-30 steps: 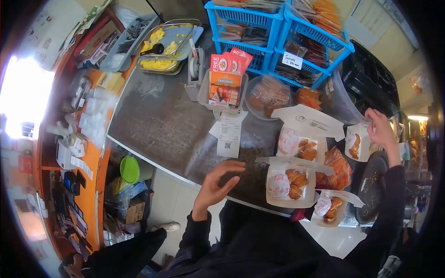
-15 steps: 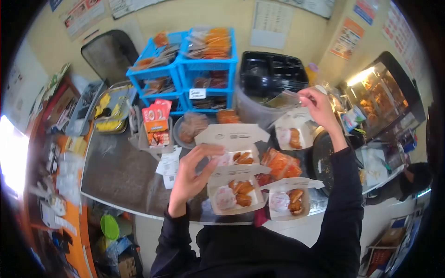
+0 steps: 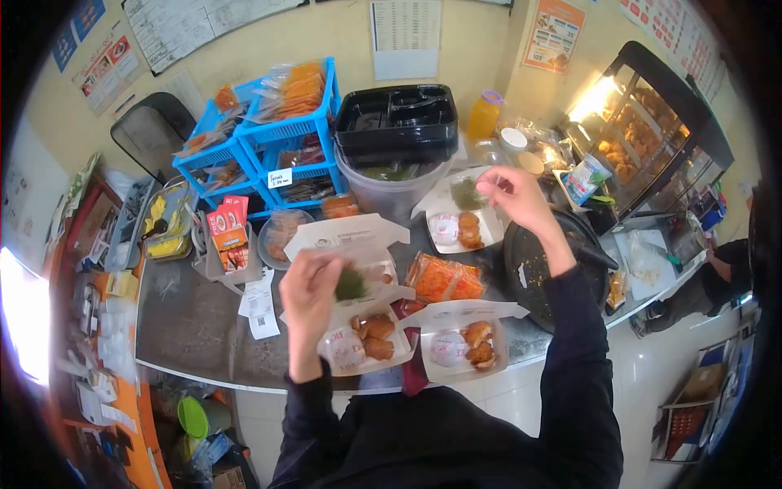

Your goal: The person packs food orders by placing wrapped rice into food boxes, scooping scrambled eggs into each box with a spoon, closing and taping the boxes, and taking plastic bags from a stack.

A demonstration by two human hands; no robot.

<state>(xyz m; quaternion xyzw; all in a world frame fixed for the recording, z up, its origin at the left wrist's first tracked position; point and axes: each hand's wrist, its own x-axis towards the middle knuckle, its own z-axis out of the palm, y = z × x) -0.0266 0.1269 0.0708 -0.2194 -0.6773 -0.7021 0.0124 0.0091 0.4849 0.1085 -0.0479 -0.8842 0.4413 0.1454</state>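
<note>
In my left hand (image 3: 309, 297), fingertips pinch a small green packet (image 3: 351, 284) above the back left food box (image 3: 346, 231). My right hand (image 3: 521, 200) is closed on another green packet (image 3: 467, 196), held at the raised lid of the back right food box (image 3: 490, 213). That box holds a white wrapped bundle and fried chicken pieces (image 3: 470, 231). Nearest me stand two more open boxes, the left one (image 3: 371, 367) partly behind my left hand and the right one (image 3: 464, 373). Each contains a wrapped bundle and chicken. My left hand hides part of the back left box.
Orange packets (image 3: 444, 279) lie between the boxes. A round black pan (image 3: 533, 281) is at right, near a lit glass food warmer (image 3: 643, 130). Blue baskets (image 3: 295, 126) and a tub (image 3: 391, 183) topped by black trays (image 3: 395, 122) stand behind. A person's leg (image 3: 692, 293) shows at right.
The view has swung right. My left hand, earlier with fingers apart, now pinches a green packet. My right hand has come down with its packet to the back right box.
</note>
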